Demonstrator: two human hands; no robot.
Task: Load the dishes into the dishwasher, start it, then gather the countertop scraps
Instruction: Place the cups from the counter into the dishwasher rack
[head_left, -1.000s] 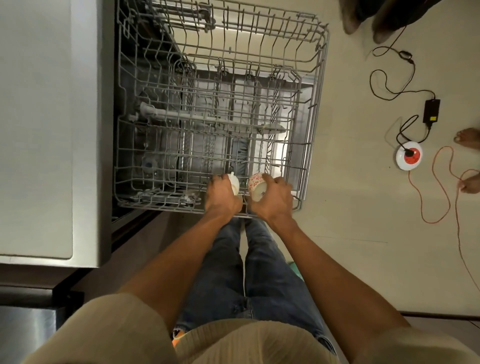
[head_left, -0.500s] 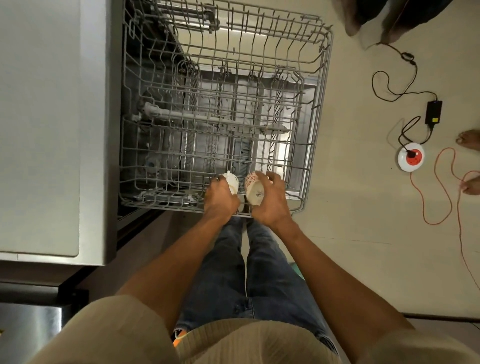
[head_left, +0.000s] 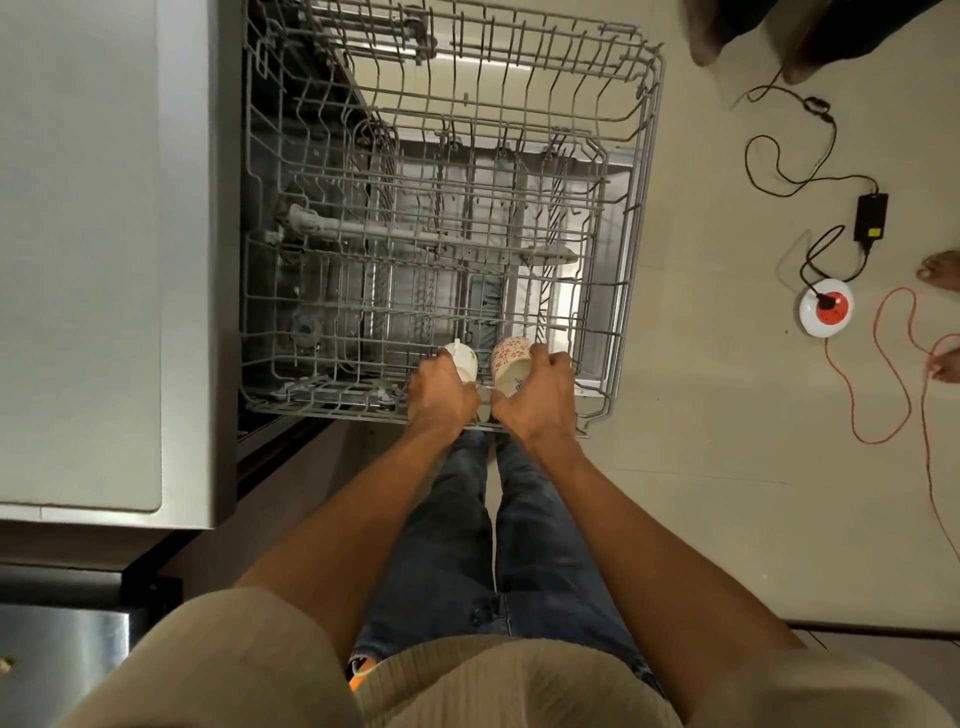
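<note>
A: Upper rack (head_left: 631, 218) pulled fully out, bare of dishes. Left hand (head_left: 439, 397) curled round white cup (head_left: 464, 360); right hand (head_left: 540, 397) curled round red-patterned cup (head_left: 511, 364). Both at rack's 6 o'clock edge, side by side, just apart.

B: Reason for placement?

A: Probably nearest row, shortest reach; cups lowered together onto tines. Seated or hovering: cannot tell.

B: Orientation?

A: Patterned cup tilted, base toward 6 o'clock, mouth toward 12, long axis roughly 12–6. White cup similar, handle near 12. Likely tipping mouth-down for drainage.

B: Progress?

A: Early; loading barely begun.
</note>
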